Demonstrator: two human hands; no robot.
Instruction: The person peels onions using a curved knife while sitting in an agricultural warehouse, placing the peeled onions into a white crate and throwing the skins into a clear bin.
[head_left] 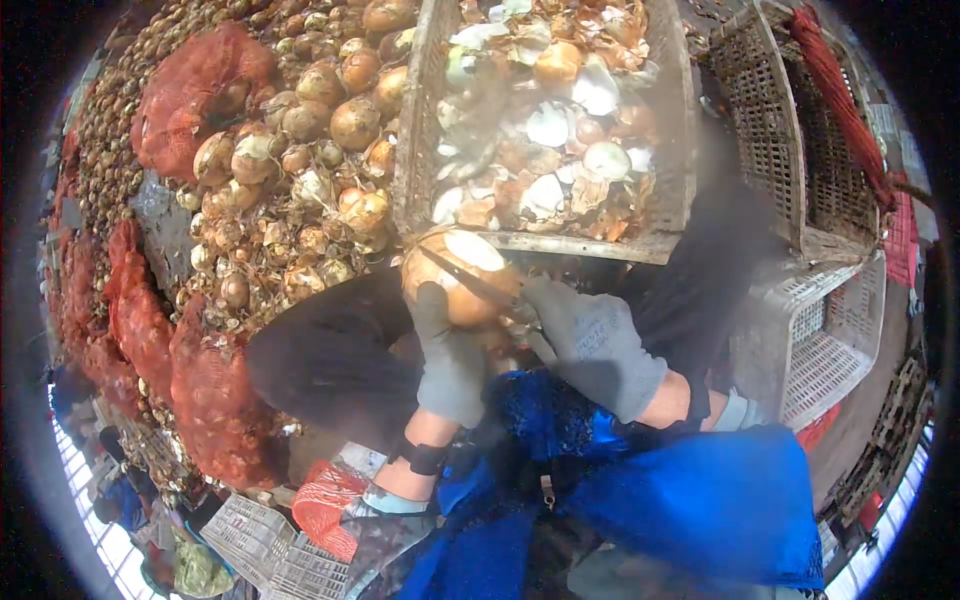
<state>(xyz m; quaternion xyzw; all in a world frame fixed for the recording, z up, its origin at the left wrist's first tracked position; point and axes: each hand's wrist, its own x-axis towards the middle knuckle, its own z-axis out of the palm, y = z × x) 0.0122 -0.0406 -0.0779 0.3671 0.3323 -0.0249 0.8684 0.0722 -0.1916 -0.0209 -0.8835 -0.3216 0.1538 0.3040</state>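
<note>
Head view: onion (447, 292) lay against and just ahead of the grey-gloved left hand (447, 355), which steadied it from the near side; that hand was nearer. Right hand (597, 335) gripped a thin knife (465, 274), blade slanting across the bulb. Papery tan skin, smooth white patch; roundish (long axis unclear).

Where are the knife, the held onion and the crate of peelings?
Knife (466, 278): head view, on the middle of the blade.
Held onion (457, 303): head view, on brown skin below the blade.
Crate of peelings (580, 246): head view, on its near rim.
</note>
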